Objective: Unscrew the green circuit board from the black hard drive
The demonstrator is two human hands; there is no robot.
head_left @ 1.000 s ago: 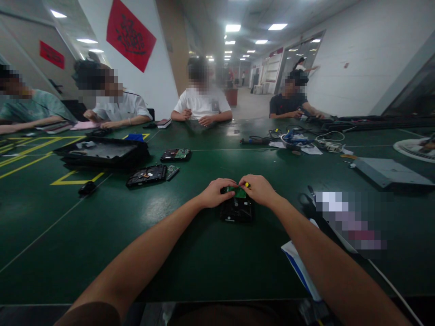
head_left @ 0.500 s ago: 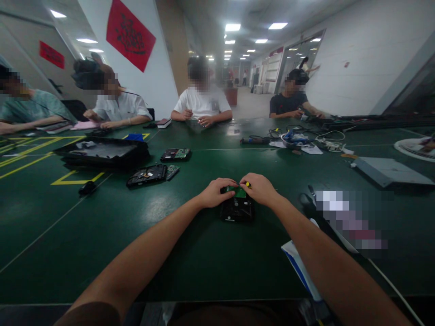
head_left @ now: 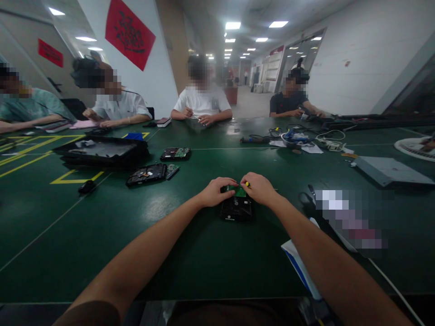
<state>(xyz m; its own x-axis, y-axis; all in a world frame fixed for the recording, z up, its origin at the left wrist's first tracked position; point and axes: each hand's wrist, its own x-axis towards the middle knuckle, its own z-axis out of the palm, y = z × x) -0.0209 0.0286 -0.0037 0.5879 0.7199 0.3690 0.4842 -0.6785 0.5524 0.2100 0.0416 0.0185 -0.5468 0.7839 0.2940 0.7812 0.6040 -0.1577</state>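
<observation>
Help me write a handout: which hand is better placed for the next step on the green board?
Likely the right hand: it holds a yellow tool at the green board, which the left hand touches.

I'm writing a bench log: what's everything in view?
Table: one, green, foreground
Hard drive: one, black, table centre
Circuit board: one, green, on hard drive
Tool: one, yellow end, at circuit board
Other drives: two, black, left
Loose board: one, greyish, beside drives
Trays: count unclear, black, left
Small object: one, black, left
Cables: several, mixed, back right
Metal case: one, grey, right
Round item: one, white, right
Pixelated item: one, colours unclear, right
Flat item: one, white and blue, front right
Posters: two, red, back left
Lights: several, white, ceiling
Seated people: four, mixed clothing, opposite
Left hand: one, bare, at circuit board
Right hand: one, bare, around tool
</observation>
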